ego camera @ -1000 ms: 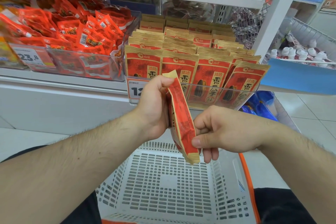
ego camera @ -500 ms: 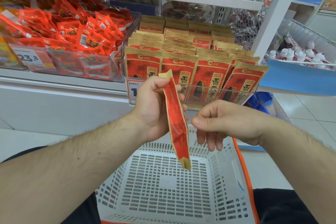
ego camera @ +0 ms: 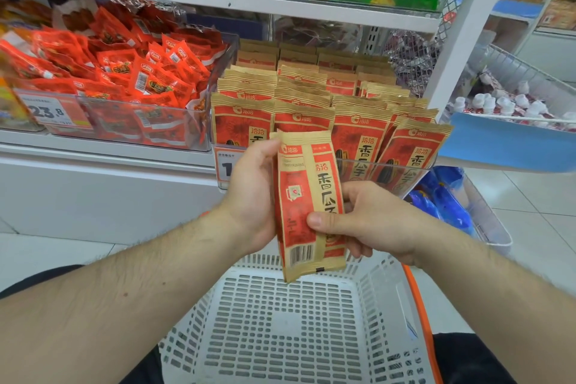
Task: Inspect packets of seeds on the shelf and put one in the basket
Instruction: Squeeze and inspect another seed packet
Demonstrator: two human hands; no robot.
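Clearly the inspecting was under way — one seed packet point(ego camera: 307, 203) was off the shelf and held upright between both hands, its back face with the barcode turned toward the camera. The left hand point(ego camera: 252, 196) gripped its upper left edge, fingers curled behind it; the right hand point(ego camera: 361, 221) pinched its lower right side, thumb pressed on the face. It hung just above the white basket point(ego camera: 280, 321), which sat at six o'clock and looked to hold nothing. At twelve o'clock the rest of the packets point(ego camera: 343, 121) stood in rows in their clear bin. What was left, by my reckoning — finishing the look-over and dropping the packet straight down into the basket
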